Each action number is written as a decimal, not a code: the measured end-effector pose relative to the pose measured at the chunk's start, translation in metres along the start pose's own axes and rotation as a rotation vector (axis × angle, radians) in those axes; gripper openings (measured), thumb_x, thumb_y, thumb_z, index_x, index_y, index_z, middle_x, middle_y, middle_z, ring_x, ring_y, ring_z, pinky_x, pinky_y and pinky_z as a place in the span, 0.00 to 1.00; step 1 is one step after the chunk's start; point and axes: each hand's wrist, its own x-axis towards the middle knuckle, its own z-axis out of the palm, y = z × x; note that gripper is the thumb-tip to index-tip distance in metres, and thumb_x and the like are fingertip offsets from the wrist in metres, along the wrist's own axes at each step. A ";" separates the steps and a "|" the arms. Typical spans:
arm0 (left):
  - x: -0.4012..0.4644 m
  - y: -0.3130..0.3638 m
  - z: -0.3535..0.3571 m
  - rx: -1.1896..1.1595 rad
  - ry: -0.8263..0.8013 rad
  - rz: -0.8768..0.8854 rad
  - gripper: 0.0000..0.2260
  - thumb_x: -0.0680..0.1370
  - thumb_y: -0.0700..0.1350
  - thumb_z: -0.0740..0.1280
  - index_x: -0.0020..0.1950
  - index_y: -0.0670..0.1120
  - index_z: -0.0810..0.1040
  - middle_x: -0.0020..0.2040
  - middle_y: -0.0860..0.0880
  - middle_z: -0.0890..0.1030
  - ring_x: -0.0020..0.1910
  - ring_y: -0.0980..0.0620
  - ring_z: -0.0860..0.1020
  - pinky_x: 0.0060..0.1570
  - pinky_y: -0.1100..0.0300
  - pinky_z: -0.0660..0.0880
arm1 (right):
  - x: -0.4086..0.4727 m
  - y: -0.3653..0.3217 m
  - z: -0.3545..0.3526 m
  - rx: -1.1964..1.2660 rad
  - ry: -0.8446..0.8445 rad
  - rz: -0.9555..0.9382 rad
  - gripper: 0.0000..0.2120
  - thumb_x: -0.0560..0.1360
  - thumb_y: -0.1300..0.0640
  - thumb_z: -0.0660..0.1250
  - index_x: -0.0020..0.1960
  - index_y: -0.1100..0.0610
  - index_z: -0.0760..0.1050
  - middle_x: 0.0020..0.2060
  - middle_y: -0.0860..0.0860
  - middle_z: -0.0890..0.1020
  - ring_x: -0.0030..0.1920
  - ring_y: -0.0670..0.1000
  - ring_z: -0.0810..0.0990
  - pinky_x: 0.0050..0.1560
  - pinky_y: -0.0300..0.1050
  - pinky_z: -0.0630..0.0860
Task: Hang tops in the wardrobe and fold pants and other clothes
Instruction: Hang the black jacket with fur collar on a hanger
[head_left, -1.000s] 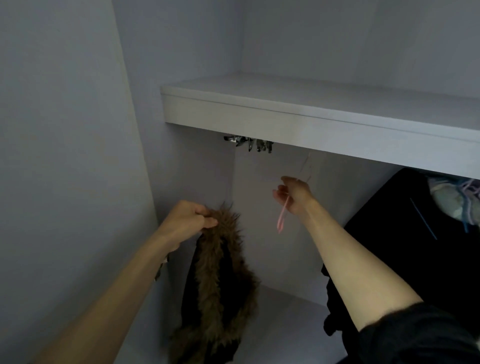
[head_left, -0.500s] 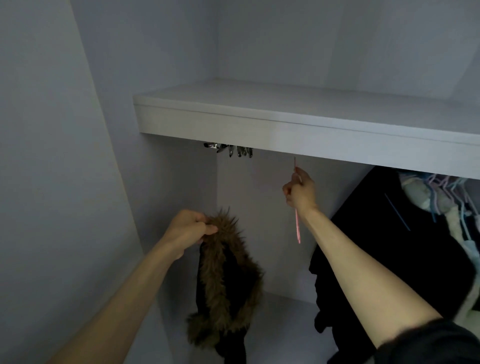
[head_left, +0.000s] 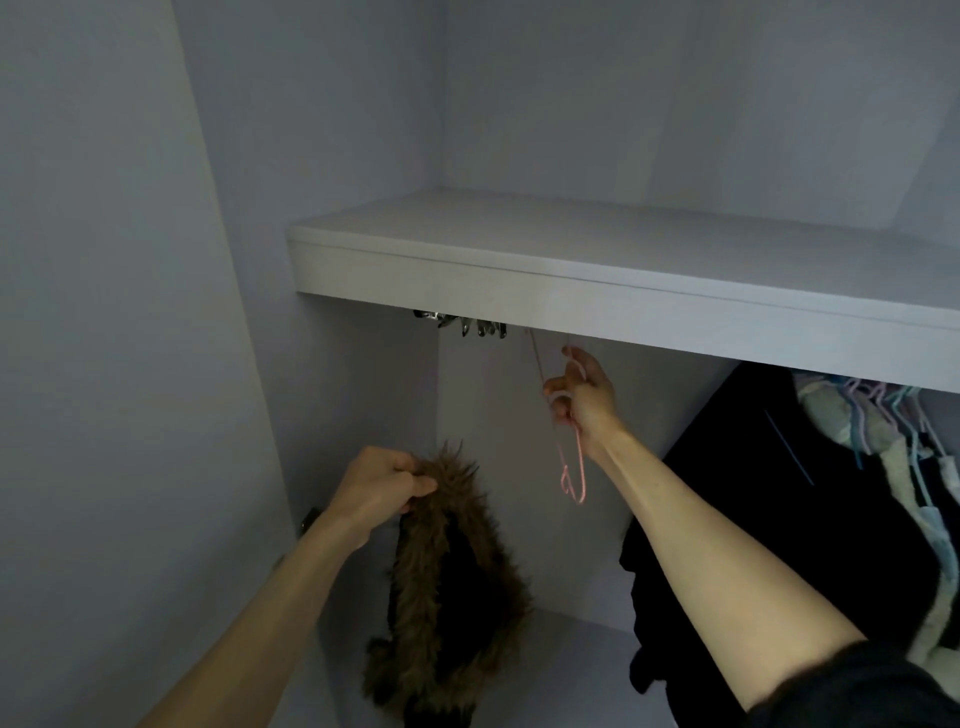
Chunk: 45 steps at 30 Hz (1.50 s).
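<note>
My left hand (head_left: 382, 491) grips the brown fur trim of a black garment (head_left: 452, 587), which hangs down inside the wardrobe's left bay. Up under the white shelf (head_left: 571, 291), my right hand (head_left: 584, 392) holds a thin pink hanger (head_left: 574, 470); the hanger's top reaches towards the underside of the shelf, where the rail is hidden. The lower end of the hanger dangles below my wrist.
Dark garments (head_left: 769, 519) and pale clothes on pastel hangers (head_left: 878, 405) hang at the right. Several metal clips (head_left: 462, 325) sit under the shelf at left. The wardrobe side wall (head_left: 130, 364) stands close on the left; the wardrobe floor (head_left: 576, 670) shows below.
My right hand has lifted the pink hanger from mid height up to just beneath the shelf. My left hand keeps its grip on the fur-trimmed garment and has barely moved.
</note>
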 end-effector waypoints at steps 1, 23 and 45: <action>0.000 0.000 0.000 -0.004 0.002 -0.001 0.05 0.73 0.38 0.71 0.48 0.41 0.81 0.42 0.47 0.80 0.40 0.54 0.77 0.31 0.69 0.71 | -0.004 0.007 0.001 -0.054 0.007 0.024 0.13 0.81 0.66 0.51 0.59 0.54 0.69 0.30 0.54 0.74 0.20 0.45 0.64 0.22 0.35 0.59; -0.088 -0.007 0.073 -0.011 0.039 -0.105 0.15 0.77 0.39 0.66 0.63 0.39 0.74 0.61 0.43 0.77 0.58 0.45 0.76 0.51 0.56 0.73 | -0.152 0.104 -0.180 -0.137 0.125 0.061 0.19 0.79 0.48 0.60 0.34 0.57 0.71 0.22 0.47 0.67 0.25 0.45 0.66 0.31 0.36 0.66; -0.138 0.060 0.040 -0.166 -0.280 0.184 0.10 0.75 0.34 0.65 0.41 0.45 0.84 0.38 0.47 0.84 0.36 0.54 0.81 0.37 0.66 0.78 | -0.201 0.073 -0.155 0.211 0.086 0.245 0.18 0.76 0.55 0.66 0.30 0.53 0.64 0.17 0.43 0.59 0.21 0.43 0.57 0.33 0.41 0.56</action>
